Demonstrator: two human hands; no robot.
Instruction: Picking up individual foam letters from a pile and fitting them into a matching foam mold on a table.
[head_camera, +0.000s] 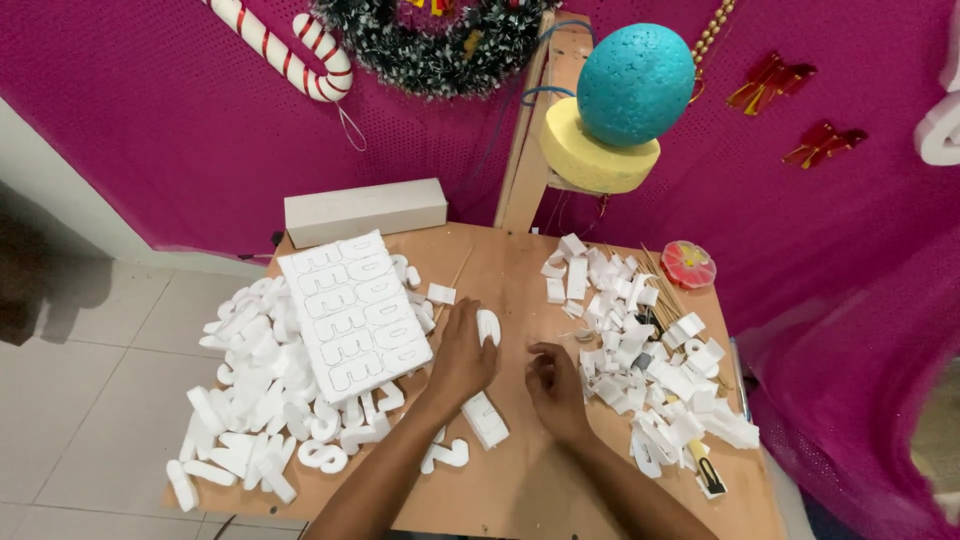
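Here, the view is looking down on a craft bench, hands at centre frame.

Left hand (463, 352): is lying palm down at the middle of the wooden table (520, 480), fingers closed around a small white foam letter (488, 325) that is showing just past its fingertips.

Right hand (553, 385): is resting just right of centre, fingers curled inward and pinched together; whether anything is sitting between them cannot be told from here.

Hands, relation: are lying near each other but apart, not touching.

Foam sheet (355, 312): is lying left of centre, tilted, a thick white slab scored with rows of letter outlines; the left hand is sitting just beside its right edge.

Cut letters (270, 400): are heaped at lower left around and under the sheet, some hanging close to the table edge.

Loose block (485, 418): is lying between the two forearms, below the hands.

Offcuts (640, 350): are piled at right, over thin wooden sticks (655, 270) and a small cutter (705, 470) near the lower right corner.

Background: a white foam bar (365, 210) is lying along the far edge; a teal foam ball (635, 85) is sitting on a yellow foam disc (590, 155) at upper centre, against magenta cloth.

Risk, breakage: the gripped letter looks thin and brittle; squeezing or twisting it would likely be snapping a stroke.

Risk, spill: a sweeping forearm could be pushing the lower-left heap off the table.

Risk, cut: the cutter is half buried in scraps, so a blind reach there could be nicking a finger.
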